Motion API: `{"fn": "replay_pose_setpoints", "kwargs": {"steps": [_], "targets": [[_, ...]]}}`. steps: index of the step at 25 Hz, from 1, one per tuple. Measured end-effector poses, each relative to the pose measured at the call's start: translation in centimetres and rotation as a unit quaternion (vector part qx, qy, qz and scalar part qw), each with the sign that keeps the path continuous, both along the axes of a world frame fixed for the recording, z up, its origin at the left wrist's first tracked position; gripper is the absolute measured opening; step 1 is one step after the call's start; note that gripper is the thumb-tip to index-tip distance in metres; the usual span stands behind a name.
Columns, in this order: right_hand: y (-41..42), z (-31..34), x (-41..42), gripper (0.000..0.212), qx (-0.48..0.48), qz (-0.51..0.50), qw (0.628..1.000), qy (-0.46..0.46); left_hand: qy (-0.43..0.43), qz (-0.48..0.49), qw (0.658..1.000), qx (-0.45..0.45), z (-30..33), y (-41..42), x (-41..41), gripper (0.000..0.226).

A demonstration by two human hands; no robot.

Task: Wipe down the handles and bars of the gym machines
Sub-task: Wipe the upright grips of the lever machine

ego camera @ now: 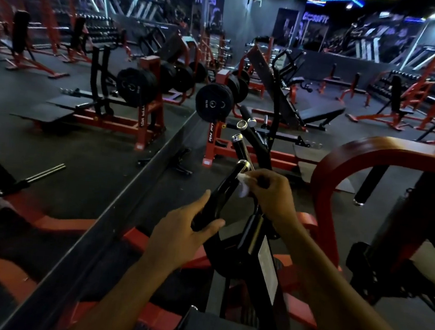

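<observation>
**Handle axis vs. hand positions — wipe in progress**

Here, largest first. The gym floor (102, 137) is dark matting, with a mirror wall on the left doubling the red-framed machines. A curved red frame (344, 161) arches on the right of the view; plate-loaded weights (214, 102) hang on the machine ahead.

The machine being worked on (261, 251) sits directly below the camera, a black upright with a pale label. From it a black handle (220, 191) rises away from the person, long axis running from lower left up to upper right and ending in a chrome cap (243, 165). Two further chrome-capped bars (240, 140) stand just beyond it, on roughly the same slant.

Left hand (183, 230): grip wrapped round the lower part of the handle, thumb over the near side, fingers behind. It appears to be steadying the bar.

Right hand (269, 193): grip pressed together, pinching a small white cloth (243, 186) against the upper part of the handle, just below the chrome cap.

Key relation: cloth lies above the left grip along the same axis, a bare stretch of black handle between them. Judgement: the wipe would run down that axis toward the left hand, which would then have to shift to expose the covered part. The right hand is nearer the cap, the left nearer the base.
</observation>
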State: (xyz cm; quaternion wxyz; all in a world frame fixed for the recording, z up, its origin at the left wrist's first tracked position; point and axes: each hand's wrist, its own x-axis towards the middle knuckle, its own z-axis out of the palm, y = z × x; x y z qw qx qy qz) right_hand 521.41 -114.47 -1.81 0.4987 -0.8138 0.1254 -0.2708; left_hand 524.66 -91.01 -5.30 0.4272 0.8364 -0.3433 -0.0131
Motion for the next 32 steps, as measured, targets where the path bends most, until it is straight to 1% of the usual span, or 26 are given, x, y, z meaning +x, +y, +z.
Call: {"fn": "replay_pose_setpoints", "kwargs": {"steps": [1,2,3,4,5,6,7,9,10,12,16,18,20,23,26,28,30,32], "targets": [[-0.3,-1.3,0.2,0.016,0.151,-0.029,0.988,0.0,0.013,0.0,1.0,-0.016,-0.4,-0.3,0.0,0.086],[-0.5,-2.5,0.8,0.02,0.312,-0.039,0.949,-0.004,0.018,0.002,0.999,-0.033,-0.8,-0.5,0.0,0.084],[-0.6,-3.4,1.8,0.02,0.447,-0.048,0.893,-0.011,0.017,0.007,0.999,-0.047,-1.0,-0.7,-0.1,0.082],[-0.5,-3.5,2.8,0.016,0.542,-0.06,0.838,-0.021,0.011,0.014,0.998,-0.058,-1.2,-0.8,-0.1,0.081],[-0.6,-3.2,3.9,0.01,0.595,-0.073,0.8,-0.025,0.005,0.021,0.998,-0.066,-1.2,-0.9,-0.1,0.08],[-0.6,-2.7,5.0,0.009,0.624,-0.08,0.777,-0.025,0.0,0.028,0.997,-0.073,-1.2,-1.0,-0.2,0.078],[-0.4,-2.0,5.8,0.013,0.633,-0.068,0.771,-0.017,-0.006,0.034,0.996,-0.077,-1.2,-1.0,-0.3,0.078],[0.1,-0.5,6.9,0.025,0.648,0.002,0.761,-0.032,-0.014,0.039,0.996,-0.083,-1.6,-1.3,-0.4,0.077],[0.3,-0.2,7.2,0.029,0.664,0.031,0.746,-0.05,-0.013,0.039,0.996,-0.085,-2.0,-1.4,-0.4,0.077],[0.3,-0.4,8.0,0.037,0.685,0.057,0.723,-0.073,-0.013,0.038,0.995,-0.09,-2.5,-1.4,-0.4,0.075],[1.3,-1.3,8.4,0.049,0.729,0.106,0.672,-0.072,-0.039,0.051,0.993,-0.095,-2.8,-1.8,-0.4,0.07],[2.3,-1.9,7.5,0.058,0.732,0.134,0.666,-0.06,-0.056,0.054,0.991,-0.106,-2.8,-1.9,-0.5,0.068],[3.1,-2.2,6.3,0.065,0.727,0.157,0.668,-0.044,-0.065,0.049,0.989,-0.127,-2.9,-2.1,-0.5,0.068],[1.6,-2.3,6.8,0.059,0.709,0.163,0.685,-0.037,-0.048,0.045,0.986,-0.15,-3.4,-2.3,-0.4,0.073],[-1.0,-1.2,8.2,0.055,0.719,0.151,0.676,-0.049,-0.046,0.04,0.985,-0.161,-3.5,-2.4,-0.6,0.075],[-1.4,-0.9,8.5,0.055,0.715,0.135,0.684,-0.049,-0.044,0.031,0.986,-0.156,-3.5,-2.4,-0.5,0.074],[-0.5,-1.2,8.3,0.049,0.727,0.136,0.67,-0.063,-0.038,0.034,0.988,-0.148,-3.4,-2.3,-0.4,0.074],[1.1,-1.7,7.9,0.052,0.74,0.155,0.651,-0.075,-0.046,0.039,0.989,-0.136,-3.2,-2.2,-0.7,0.075]]}}
